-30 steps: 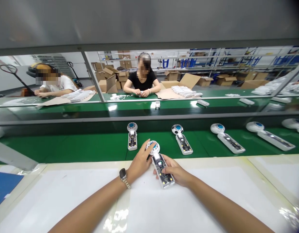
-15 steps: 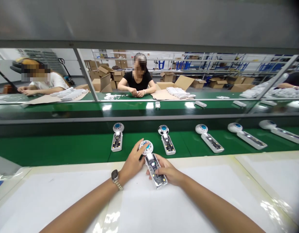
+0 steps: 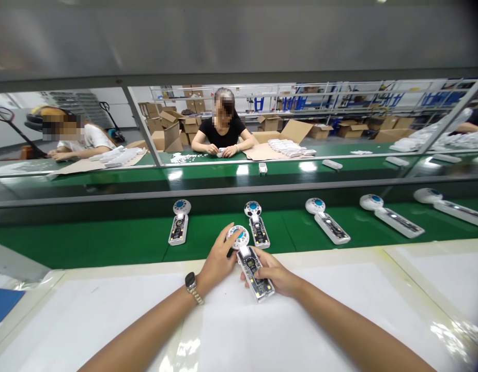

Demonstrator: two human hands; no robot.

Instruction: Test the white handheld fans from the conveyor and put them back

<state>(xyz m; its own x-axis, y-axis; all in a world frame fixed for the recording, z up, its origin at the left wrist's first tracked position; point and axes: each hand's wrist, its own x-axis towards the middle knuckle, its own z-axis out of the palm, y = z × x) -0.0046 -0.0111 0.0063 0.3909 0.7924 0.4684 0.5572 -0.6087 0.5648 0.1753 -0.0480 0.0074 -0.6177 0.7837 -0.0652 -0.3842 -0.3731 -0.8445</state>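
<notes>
Head view: the left hand's (image 3: 217,261) fingertips cover part of the round end of the device (image 3: 252,266), and the right hand's (image 3: 272,274) fingers slip beneath its long body, so its underside and right edge are hidden. The parts on its board are too small to make out. At the far right, the last unit on the belt runs to the picture's edge, and a blue sheet (image 3: 4,305) at the left is cut off. The device has a white disc-shaped head with a blue centre and a narrow white body lying open, showing a dark circuit board with a small bright light. It rests tilted at the far edge of the white worktop (image 3: 107,310), its head toward the green conveyor belt (image 3: 107,240) and touching the belt's near border. The left hand is curled onto the head, thumb and fingers pinching it, with a wristwatch (image 3: 191,283) on that arm; the right hand is closed round the body from the right side. Five like units (image 3: 327,221) lie in a row on the belt, well apart from each other, the second just beyond the held one. Across a second belt two people sit at a bench among cardboard boxes (image 3: 192,124); a third person's arm shows at the far right.
</notes>
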